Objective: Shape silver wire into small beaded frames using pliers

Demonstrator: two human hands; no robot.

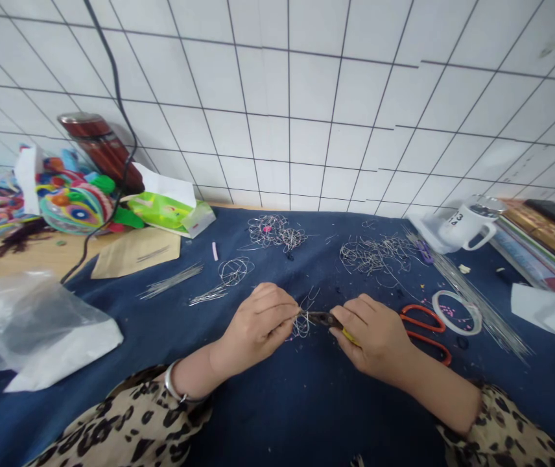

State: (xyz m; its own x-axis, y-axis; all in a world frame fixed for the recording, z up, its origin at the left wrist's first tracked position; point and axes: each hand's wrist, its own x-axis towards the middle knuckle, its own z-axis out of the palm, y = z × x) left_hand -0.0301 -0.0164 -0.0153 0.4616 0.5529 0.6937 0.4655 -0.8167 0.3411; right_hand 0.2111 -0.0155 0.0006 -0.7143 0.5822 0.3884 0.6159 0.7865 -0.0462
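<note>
Some wire (301, 324) was pinched in L hand (260, 321); R hand (372, 334) gripped pliers (323, 318), tips nr wire. Scissors (418, 307) lay nearby.

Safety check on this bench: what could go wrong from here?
The bare left hand is close to the tip of the dark metal, yellow-handled pliers in the bare right hand; a slip might pinch its fingers.
Thin, curled silver wire juts out around the pliers' tip and could poke skin.
Orange-red looped scissors handles lie beside the right forearm; a sweep might knock them.
</note>
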